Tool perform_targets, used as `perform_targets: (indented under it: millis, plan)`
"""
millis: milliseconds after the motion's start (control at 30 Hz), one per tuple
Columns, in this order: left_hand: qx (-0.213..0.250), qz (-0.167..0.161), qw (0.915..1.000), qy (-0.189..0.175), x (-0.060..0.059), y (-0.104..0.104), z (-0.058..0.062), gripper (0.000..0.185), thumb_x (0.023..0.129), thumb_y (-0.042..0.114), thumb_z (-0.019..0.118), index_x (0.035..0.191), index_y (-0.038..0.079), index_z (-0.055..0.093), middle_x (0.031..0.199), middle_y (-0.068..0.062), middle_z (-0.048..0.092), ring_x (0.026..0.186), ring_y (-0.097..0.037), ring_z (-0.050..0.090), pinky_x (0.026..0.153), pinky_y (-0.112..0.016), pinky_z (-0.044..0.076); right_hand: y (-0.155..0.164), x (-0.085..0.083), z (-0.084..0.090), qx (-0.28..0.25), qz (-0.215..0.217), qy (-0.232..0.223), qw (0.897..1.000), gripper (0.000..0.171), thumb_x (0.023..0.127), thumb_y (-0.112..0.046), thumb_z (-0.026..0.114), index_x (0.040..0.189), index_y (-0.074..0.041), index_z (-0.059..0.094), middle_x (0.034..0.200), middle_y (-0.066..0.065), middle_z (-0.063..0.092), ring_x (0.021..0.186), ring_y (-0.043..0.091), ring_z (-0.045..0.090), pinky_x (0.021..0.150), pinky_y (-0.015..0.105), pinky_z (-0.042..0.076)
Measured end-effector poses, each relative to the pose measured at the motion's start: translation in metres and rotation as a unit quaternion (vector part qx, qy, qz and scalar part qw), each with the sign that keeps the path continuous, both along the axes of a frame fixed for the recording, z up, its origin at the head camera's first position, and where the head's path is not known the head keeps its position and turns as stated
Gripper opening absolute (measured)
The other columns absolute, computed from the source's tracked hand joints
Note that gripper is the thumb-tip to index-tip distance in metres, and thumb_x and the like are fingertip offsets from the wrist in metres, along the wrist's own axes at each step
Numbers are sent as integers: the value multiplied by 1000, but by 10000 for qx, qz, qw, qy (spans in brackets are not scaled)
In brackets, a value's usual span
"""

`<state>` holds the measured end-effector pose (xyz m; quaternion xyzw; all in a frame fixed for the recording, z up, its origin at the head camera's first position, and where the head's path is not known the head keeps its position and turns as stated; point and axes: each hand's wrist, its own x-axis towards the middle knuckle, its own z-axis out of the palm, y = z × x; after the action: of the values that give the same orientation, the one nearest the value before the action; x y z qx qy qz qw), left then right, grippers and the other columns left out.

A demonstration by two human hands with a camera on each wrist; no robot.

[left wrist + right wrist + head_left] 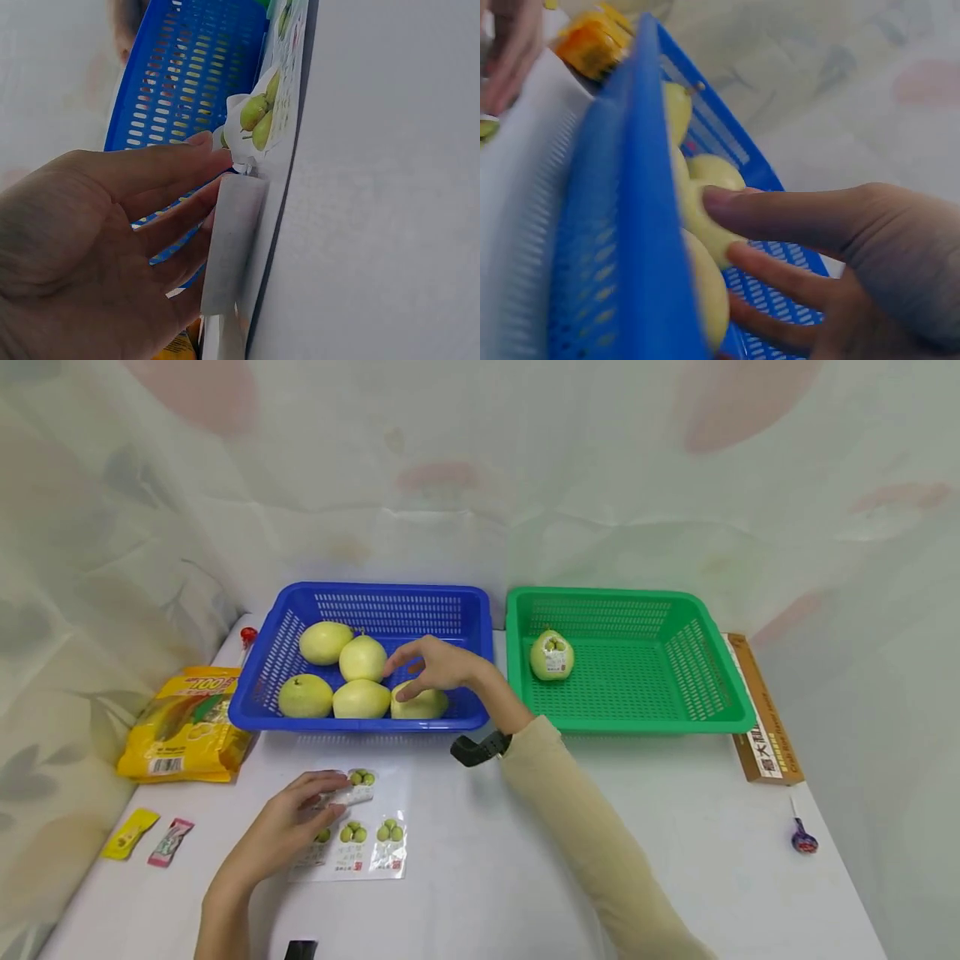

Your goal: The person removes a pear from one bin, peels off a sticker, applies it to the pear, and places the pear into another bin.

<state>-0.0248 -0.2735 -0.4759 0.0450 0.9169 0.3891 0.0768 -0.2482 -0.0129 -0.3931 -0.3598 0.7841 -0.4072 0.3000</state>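
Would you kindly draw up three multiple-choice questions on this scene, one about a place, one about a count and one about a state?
1. Where does the stickered pale green pear lie?
A. in the green plastic basket
B. in the blue plastic basket
C. on the white table

2. How many yellow-green pears are in the blue plastic basket?
A. three
B. five
C. seven

3. What is the left hand doing?
A. lying flat on the bare table
B. lifting the yellow snack bag
C. pinching a pear-printed sticker from the clear sticker sheet

Answers: 1 A, it sits alone on the green mesh floor. 2 B, the head view shows two behind and three in front, with the right hand on the front right one. 3 C, the left wrist view shows its grip on the sticker's curled edge.
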Motion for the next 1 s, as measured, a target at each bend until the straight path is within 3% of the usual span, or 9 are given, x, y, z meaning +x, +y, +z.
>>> perform_targets:
  millis: [67,133,167,267,333,433,600,667,1000]
  plan:
    - [116,55,9999,24,-1,0,2,32,106,22,73,137,15,73,143,-8,70,135,-31,66,109,-35,61,-2,-9,1,393,125,-227,9989,45,96,-9,82,138,-4,71,153,13,65,154,38,50,129,46,45]
    - [277,217,9992,196,-2,2,5,33,107,24,71,139,15,72,141,-7,72,127,-17,69,105,-24,62,-3,-14,1,708,192,-404,9965,47,94,-11,84,139,-7,72,156,10,64,156,33,48,129,43,44]
    - [412,364,9980,316,-2,3,7,33,108,24,70,139,15,71,139,-6,72,123,-10,69,103,-16,59,-2,-17,1,828,232,-466,9952,48,94,-11,85,139,-8,72,156,8,65,156,31,48,130,43,43]
    - [1105,957,9862,778,-4,12,14,35,109,21,68,142,11,68,137,-6,72,114,2,68,97,-12,60,-1,-20,-1,1023,312,-729,9916,50,92,-10,86,140,-11,72,158,7,63,156,24,48,133,41,39]
    - [1550,1368,9724,1078,-6,18,17,36,109,16,66,144,8,65,135,-5,72,111,3,71,94,-8,58,1,-21,-2,1060,359,-922,9894,53,92,-7,86,142,-12,71,160,7,60,157,24,46,134,43,38]
    - [2119,1949,9489,1290,-12,25,21,40,109,12,65,148,7,61,131,-3,72,106,-1,76,89,-13,63,3,-20,-1,1121,367,-1264,9849,57,92,-5,84,146,-15,68,167,8,52,161,26,40,132,53,40]
    - [3029,2710,9070,1099,-19,24,26,43,106,14,70,148,7,61,121,-2,76,99,-7,81,83,-18,65,2,-20,0,1333,349,-1627,9770,63,93,-7,83,151,-23,64,177,7,37,166,31,30,121,70,46]
    - [3256,2847,8959,1016,-21,22,27,41,105,15,72,144,5,63,117,-3,77,97,-9,81,81,-19,66,2,-20,0,1399,367,-1635,9759,63,93,-9,82,151,-25,64,178,7,34,167,32,29,119,71,48]
    - [3383,2962,8868,1070,-30,20,28,25,102,2,72,127,1,67,109,-5,73,87,-13,82,76,-24,67,-1,-24,-6,1484,437,-1590,9751,62,92,-14,84,148,-32,64,177,5,35,162,30,36,115,64,54]
